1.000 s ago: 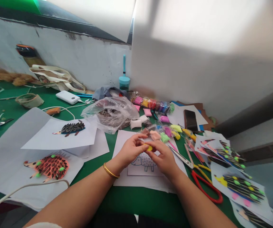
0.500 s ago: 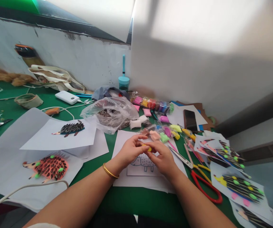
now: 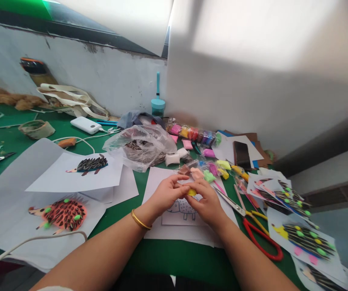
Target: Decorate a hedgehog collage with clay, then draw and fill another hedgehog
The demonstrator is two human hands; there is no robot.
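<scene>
Between the fingertips of both hands is a small lump of yellow modelling clay (image 3: 191, 192). My left hand (image 3: 168, 194) comes in from the left, a gold bangle on its wrist, its thumb and fingers pinched against the clay. My right hand (image 3: 207, 201) grips the same lump from the right with thumb and forefinger. Both are held over a sheet with a line drawing of an animal (image 3: 186, 208), partly covered by the hands. That sheet lies on larger white paper (image 3: 155, 231). Just beyond the fingers sit packets of coloured clay (image 3: 209, 176).
Red-handled scissors (image 3: 263, 238) lie right of the paper. Finished hedgehog pictures (image 3: 308, 238) are stacked at the far right, with others (image 3: 67, 214) on the left. A clear plastic bag of seeds (image 3: 143, 145) stands behind. A phone (image 3: 242, 154) rests at the back right.
The fingers have shifted slightly around the yellow clay, which shows a little more and sits slightly further right. Everything on the table stays in place.
</scene>
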